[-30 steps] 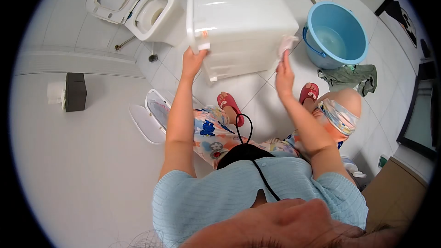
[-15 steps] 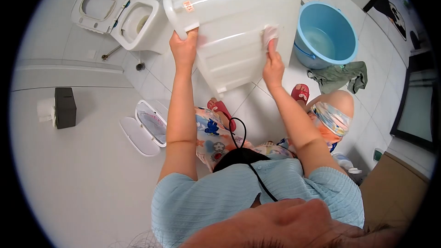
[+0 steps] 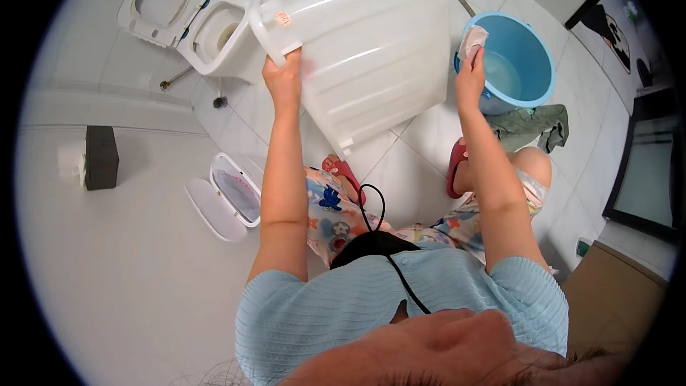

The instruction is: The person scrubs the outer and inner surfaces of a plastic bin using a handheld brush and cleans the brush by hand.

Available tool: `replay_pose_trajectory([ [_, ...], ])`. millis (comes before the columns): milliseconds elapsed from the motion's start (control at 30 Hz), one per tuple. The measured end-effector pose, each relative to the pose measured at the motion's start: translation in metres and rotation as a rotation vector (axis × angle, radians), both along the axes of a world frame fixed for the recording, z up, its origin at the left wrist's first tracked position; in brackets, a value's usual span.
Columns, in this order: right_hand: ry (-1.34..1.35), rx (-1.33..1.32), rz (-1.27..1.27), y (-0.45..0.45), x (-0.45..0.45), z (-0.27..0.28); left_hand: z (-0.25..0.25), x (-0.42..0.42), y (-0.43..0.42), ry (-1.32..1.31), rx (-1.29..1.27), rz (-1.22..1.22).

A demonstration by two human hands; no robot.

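A large translucent white plastic bin (image 3: 371, 43) is tilted in front of me, an orange label near its left corner. My left hand (image 3: 284, 78) is closed on the bin's left rim, its fingertips hidden behind the plastic. Off the bin's right side, my right hand (image 3: 469, 75) pinches a crumpled pale cloth (image 3: 473, 39) at the left edge of a blue bucket (image 3: 522, 53). Some water lies in the bucket. Beside its base, a dark green cloth (image 3: 532, 127) rests on the floor.
A toilet (image 3: 214, 36) with its lid raised stands at the upper left. Below it are an open small waste bin (image 3: 236, 186) and a dark tissue box (image 3: 101, 157) on the wall. A brown box (image 3: 611, 293) is at the lower right. Red slippers are on my feet.
My right hand has moved the pale cloth from the bin's side to the bucket's edge on the right. The bin has tilted over from its earlier position, my left hand still on its rim.
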State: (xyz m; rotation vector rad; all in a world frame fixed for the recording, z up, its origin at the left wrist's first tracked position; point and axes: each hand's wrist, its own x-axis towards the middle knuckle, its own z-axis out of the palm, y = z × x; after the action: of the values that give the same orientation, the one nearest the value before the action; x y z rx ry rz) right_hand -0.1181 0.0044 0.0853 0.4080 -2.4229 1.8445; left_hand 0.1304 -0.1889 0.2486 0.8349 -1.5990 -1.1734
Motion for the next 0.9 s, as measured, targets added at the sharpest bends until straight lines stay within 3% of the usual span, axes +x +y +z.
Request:
replay_pose_trajectory([
  [67, 0.134, 0.007, 0.024, 0.003, 0.030, 0.022, -0.003, 0.002, -0.002, 0.025, 0.030, -0.007],
  [133, -0.022, 0.000, 0.304, 0.002, 0.075, 0.053, -0.005, -0.001, -0.002, 0.046, 0.023, -0.010],
  [200, 0.228, -0.062, 0.400, -0.012, 0.109, 0.047, -0.006, 0.001, -0.003, 0.035, 0.050, -0.014],
  [433, 0.585, 0.195, 0.742, -0.045, 0.184, 0.061, -0.020, 0.009, 0.001, -0.050, 0.003, -0.083],
  [600, 0.637, 0.333, 0.563, -0.029, 0.136, 0.036, -0.017, 0.014, 0.004, -0.109, 0.036, -0.101],
  [700, 0.602, 0.358, 0.463, -0.015, 0.100, 0.022, -0.016, 0.011, 0.001, -0.072, 0.206, -0.194],
  [767, 0.571, 0.237, 0.310, -0.008, 0.083, 0.015, -0.016, 0.008, 0.002, -0.062, 0.180, -0.230],
  [900, 0.536, 0.095, 0.330, -0.013, 0.093, 0.018, -0.020, -0.002, 0.009, -0.074, 0.201, -0.223],
])
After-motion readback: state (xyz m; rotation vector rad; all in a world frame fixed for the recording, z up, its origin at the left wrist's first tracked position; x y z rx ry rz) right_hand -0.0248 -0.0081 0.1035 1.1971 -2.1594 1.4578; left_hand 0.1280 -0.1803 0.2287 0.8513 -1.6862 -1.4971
